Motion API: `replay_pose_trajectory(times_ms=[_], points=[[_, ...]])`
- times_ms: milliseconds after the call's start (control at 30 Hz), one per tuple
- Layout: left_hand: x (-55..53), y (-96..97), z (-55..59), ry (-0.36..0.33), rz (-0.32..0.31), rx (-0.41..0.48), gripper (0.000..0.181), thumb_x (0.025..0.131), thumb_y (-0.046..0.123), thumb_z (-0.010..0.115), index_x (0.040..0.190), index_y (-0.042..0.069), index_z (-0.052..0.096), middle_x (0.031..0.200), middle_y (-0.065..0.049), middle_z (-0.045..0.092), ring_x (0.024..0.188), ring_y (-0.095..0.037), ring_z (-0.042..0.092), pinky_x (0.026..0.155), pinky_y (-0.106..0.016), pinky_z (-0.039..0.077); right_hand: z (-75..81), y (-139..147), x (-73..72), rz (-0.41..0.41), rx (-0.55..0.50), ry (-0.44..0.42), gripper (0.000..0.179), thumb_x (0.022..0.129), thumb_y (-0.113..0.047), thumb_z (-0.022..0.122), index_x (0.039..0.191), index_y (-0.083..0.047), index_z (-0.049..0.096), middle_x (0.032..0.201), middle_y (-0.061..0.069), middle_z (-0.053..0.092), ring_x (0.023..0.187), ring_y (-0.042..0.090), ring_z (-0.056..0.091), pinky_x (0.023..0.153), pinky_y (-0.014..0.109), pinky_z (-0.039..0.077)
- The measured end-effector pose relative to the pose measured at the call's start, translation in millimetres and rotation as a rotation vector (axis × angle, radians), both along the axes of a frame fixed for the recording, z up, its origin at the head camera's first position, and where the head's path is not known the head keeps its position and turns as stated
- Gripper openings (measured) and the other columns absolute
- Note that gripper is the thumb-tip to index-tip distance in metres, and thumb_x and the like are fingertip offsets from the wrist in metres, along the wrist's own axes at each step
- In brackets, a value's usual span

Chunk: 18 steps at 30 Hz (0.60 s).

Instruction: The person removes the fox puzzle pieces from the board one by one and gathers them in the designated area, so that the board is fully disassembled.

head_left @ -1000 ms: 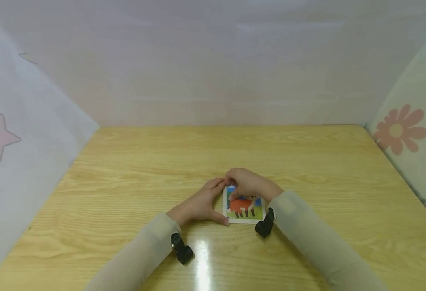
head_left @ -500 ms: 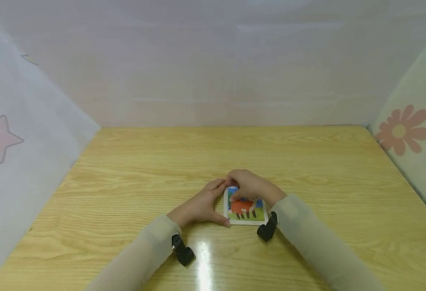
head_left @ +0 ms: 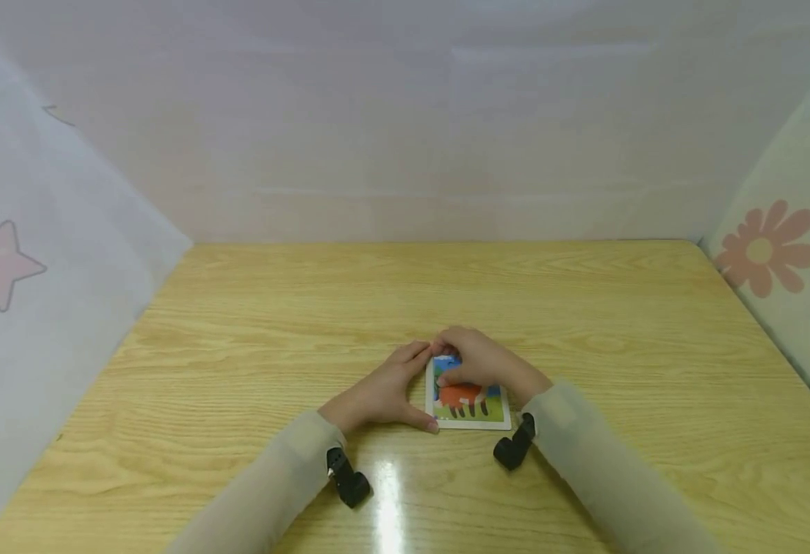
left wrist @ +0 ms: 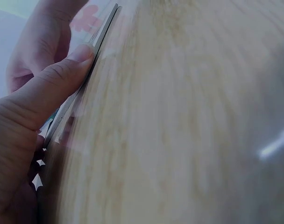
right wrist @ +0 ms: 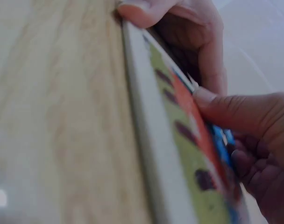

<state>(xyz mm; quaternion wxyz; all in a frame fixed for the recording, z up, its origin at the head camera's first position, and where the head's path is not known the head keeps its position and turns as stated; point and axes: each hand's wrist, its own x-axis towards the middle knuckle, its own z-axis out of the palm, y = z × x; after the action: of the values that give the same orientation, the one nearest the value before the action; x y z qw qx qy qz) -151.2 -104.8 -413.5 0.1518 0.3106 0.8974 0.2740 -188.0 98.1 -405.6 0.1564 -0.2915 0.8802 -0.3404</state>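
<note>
A small square picture board (head_left: 470, 425) with a white border lies flat on the table. Its picture has an orange, dark-legged animal, partly covered by my right hand (head_left: 477, 359). That hand comes over the top edge with curled fingers, its thumb (right wrist: 216, 100) pressing on the picture and its fingertips at the upper left corner. My left hand (head_left: 387, 388) braces the board's left side, spread wide. Its thumb (left wrist: 69, 70) touches the lower left corner, and its fairly straight fingers reach the upper left corner, meeting the right fingertips.
The wood-grain table (head_left: 294, 308) extends around the board, with a pale cloth backdrop (head_left: 405, 123) behind it. Printed side cloths stand at the left (head_left: 65, 254) and right (head_left: 792, 323). A black wrist camera sits on each sleeve.
My right hand and wrist have shifted slightly right and toward me, with the thumb still on the picture. The left hand keeps its place at the board's left side.
</note>
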Motion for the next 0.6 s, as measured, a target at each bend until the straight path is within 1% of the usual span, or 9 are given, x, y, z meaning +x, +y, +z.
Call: replay_pose_trajectory(times_ms=[167,300,433,600], points=[[2.3,-1.0,2.1,-0.010,0.008,0.003,0.115,0.062,0.052,0.081,0.148,0.008,0.020,0.152,-0.004,0.020,0.139,-0.021,0.017,0.111,-0.040,0.025,-9.9,4.1,2.8,0.012,-0.096,0.018,0.037,0.078,-0.020,0.076,0.109,-0.009,0.061,0.108,0.001,0.060,0.100,0.015,0.054,0.092,0.035,0.045],[3.2,-1.9,2.3,-0.011,0.013,0.000,0.115,0.062,0.052,0.081,0.148,0.008,0.020,0.152,-0.004,0.019,0.139,-0.022,0.016,0.111,-0.040,0.025,-12.4,6.1,3.5,0.028,-0.150,0.005,0.037,0.077,-0.019,0.076,0.110,-0.010,0.061,0.110,0.001,0.059,0.101,0.015,0.054,0.093,0.033,0.044],[3.7,-2.7,1.7,-0.008,0.013,0.002,0.115,0.062,0.053,0.080,0.148,0.008,0.020,0.152,-0.005,0.019,0.140,-0.023,0.016,0.111,-0.041,0.025,-12.1,7.1,3.7,0.045,-0.166,0.004,0.037,0.077,-0.018,0.076,0.110,-0.011,0.062,0.111,0.001,0.059,0.099,0.014,0.053,0.090,0.029,0.045],[3.6,-3.5,1.0,-0.016,0.018,-0.006,0.115,0.062,0.054,0.080,0.148,0.008,0.020,0.153,-0.005,0.017,0.140,-0.023,0.014,0.112,-0.042,0.024,-11.4,6.4,4.3,0.030,-0.173,0.021,0.038,0.076,-0.019,0.077,0.110,-0.011,0.064,0.111,0.001,0.060,0.098,0.013,0.054,0.087,0.026,0.045]])
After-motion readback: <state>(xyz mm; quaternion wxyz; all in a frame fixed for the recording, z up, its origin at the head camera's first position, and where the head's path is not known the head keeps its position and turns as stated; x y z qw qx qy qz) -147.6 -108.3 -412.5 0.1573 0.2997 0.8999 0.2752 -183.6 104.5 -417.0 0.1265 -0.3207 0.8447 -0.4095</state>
